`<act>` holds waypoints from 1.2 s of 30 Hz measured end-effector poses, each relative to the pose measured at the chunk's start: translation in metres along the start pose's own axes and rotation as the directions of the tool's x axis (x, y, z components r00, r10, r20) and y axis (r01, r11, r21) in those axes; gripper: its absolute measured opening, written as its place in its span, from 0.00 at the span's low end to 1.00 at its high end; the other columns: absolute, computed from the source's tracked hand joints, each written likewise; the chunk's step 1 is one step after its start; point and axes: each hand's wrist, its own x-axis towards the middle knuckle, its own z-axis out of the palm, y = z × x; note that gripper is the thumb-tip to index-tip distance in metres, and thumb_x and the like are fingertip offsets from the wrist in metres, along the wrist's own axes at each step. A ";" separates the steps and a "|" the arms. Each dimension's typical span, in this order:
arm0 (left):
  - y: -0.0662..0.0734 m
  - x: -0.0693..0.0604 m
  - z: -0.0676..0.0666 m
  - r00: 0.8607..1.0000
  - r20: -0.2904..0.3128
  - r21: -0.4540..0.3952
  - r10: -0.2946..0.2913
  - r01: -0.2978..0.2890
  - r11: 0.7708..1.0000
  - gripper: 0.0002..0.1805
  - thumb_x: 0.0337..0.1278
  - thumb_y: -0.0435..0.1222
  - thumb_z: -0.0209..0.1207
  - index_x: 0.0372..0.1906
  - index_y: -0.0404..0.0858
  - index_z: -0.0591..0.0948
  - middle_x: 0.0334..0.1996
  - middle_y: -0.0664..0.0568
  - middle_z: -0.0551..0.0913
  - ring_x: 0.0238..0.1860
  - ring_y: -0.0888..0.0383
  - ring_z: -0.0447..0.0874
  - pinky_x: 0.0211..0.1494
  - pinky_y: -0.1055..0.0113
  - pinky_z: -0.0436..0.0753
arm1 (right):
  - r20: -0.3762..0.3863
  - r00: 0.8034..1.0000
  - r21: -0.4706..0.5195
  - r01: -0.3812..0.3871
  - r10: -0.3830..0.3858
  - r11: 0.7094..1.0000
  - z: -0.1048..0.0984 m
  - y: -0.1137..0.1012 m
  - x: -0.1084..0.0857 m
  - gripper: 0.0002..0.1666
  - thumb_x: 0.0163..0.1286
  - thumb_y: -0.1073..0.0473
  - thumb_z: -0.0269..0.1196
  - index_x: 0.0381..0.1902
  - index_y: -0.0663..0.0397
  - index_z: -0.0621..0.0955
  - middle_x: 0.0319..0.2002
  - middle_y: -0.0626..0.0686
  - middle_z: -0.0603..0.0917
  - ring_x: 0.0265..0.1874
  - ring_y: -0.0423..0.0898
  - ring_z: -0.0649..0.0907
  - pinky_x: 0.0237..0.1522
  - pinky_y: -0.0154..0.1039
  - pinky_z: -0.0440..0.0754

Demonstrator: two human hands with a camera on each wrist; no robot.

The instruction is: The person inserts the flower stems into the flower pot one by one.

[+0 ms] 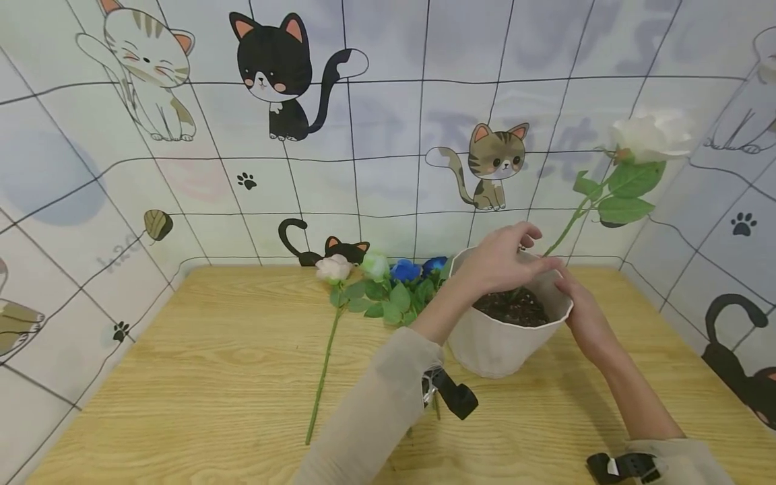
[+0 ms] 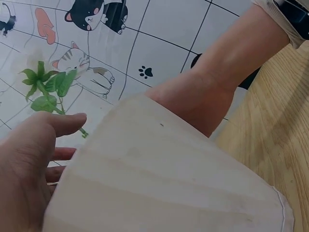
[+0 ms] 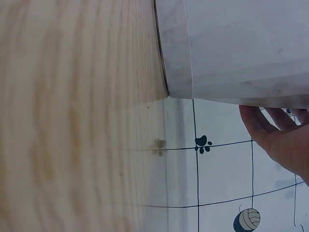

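Note:
A white pot [image 1: 491, 343] filled with dark soil [image 1: 515, 308] stands on the table. From it a white rose [image 1: 651, 138] leans right on its green stem [image 1: 566, 232]. My left hand [image 1: 506, 256] hovers over the pot's opening, thumb and fingers apart, close to the stem. In the left wrist view the left hand [image 2: 26, 164] shows loose fingers beside the pot's wall [image 2: 159, 174]. My right hand [image 1: 585, 316] grips the pot's right rim; its fingers [image 3: 253, 123] reach round the outer wall in the right wrist view, their tips hidden.
Left of the pot lie a pale pink rose [image 1: 333, 269], a pale green rose [image 1: 376, 267] and blue roses [image 1: 405, 271] with leaves. Their stems run toward the near side of the wooden table [image 1: 230, 377]. A cat-print sheet [image 1: 388, 121] closes off the back and sides.

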 end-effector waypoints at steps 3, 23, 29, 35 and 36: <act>-0.001 -0.006 -0.007 0.999 -0.005 -0.033 0.035 -0.035 0.999 0.29 0.67 0.56 0.60 0.66 0.45 0.74 0.56 0.58 0.80 0.56 0.66 0.77 0.55 0.76 0.74 | -0.001 1.000 0.045 0.004 -0.004 0.999 0.000 0.001 0.000 0.37 0.85 0.42 0.34 0.82 0.53 0.46 0.79 0.54 0.52 0.67 0.33 0.63 0.53 0.21 0.70; -0.024 -0.054 -0.043 0.983 -0.100 -0.191 0.157 -0.174 0.966 0.25 0.72 0.40 0.59 0.68 0.37 0.71 0.57 0.47 0.79 0.54 0.54 0.78 0.53 0.71 0.76 | 0.015 0.997 0.221 0.075 -0.081 0.972 0.002 0.006 0.002 0.33 0.85 0.48 0.38 0.81 0.52 0.53 0.59 0.33 0.72 0.55 0.30 0.74 0.51 0.24 0.72; -0.034 -0.069 -0.048 0.983 -0.110 -0.185 0.149 -0.167 0.968 0.25 0.73 0.37 0.58 0.69 0.36 0.69 0.59 0.42 0.78 0.57 0.49 0.78 0.56 0.67 0.77 | 0.022 0.996 0.197 0.076 -0.082 0.977 0.002 0.006 0.002 0.33 0.85 0.47 0.38 0.81 0.52 0.52 0.60 0.33 0.72 0.56 0.29 0.74 0.52 0.24 0.72; -0.046 -0.085 -0.057 0.981 -0.145 -0.232 0.125 -0.157 0.960 0.22 0.74 0.35 0.57 0.67 0.35 0.70 0.58 0.42 0.78 0.55 0.51 0.79 0.56 0.67 0.79 | 0.020 0.996 0.207 0.076 -0.082 0.975 0.003 0.005 0.001 0.33 0.85 0.47 0.38 0.81 0.52 0.53 0.60 0.33 0.73 0.56 0.30 0.74 0.52 0.25 0.72; -0.048 -0.088 -0.059 0.981 -0.152 -0.245 0.120 -0.155 0.957 0.22 0.74 0.35 0.57 0.67 0.34 0.71 0.57 0.42 0.79 0.55 0.52 0.79 0.55 0.67 0.79 | 0.019 0.997 0.207 0.075 -0.081 0.975 0.003 0.005 0.001 0.33 0.85 0.47 0.38 0.81 0.51 0.54 0.60 0.33 0.73 0.56 0.30 0.74 0.52 0.25 0.72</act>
